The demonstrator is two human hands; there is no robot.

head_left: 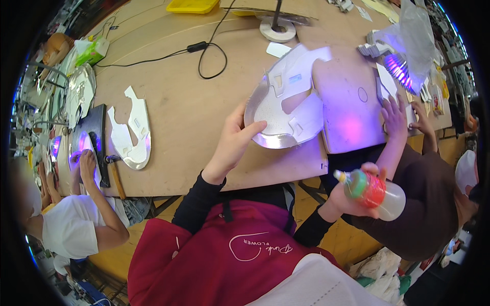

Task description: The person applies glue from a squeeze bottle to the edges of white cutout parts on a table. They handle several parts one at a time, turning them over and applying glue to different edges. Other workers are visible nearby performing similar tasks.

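Note:
My left hand [232, 138] grips the toe end of a white shoe upper [300, 109] with silvery trim, thumb on top and the other fingers partly hidden beneath. The upper is held over the table near its front edge. Off the table's edge, lower right, my right hand [341, 200] is wrapped round a squeeze bottle [392, 202] with a cloudy, pale body, a red band, a green collar and a pale nozzle. The bottle lies tilted, its nozzle toward the left. A second white upper [139, 122] rests flat on the table to the left.
A hammer [118, 179] lies by a black board [102, 148] at left, beside a co-worker in white. Close on my right, another co-worker's hand [395, 118] touches white pieces. A black cable [200, 47], a round-based stand [278, 31] and a yellow tray [192, 6] are farther back.

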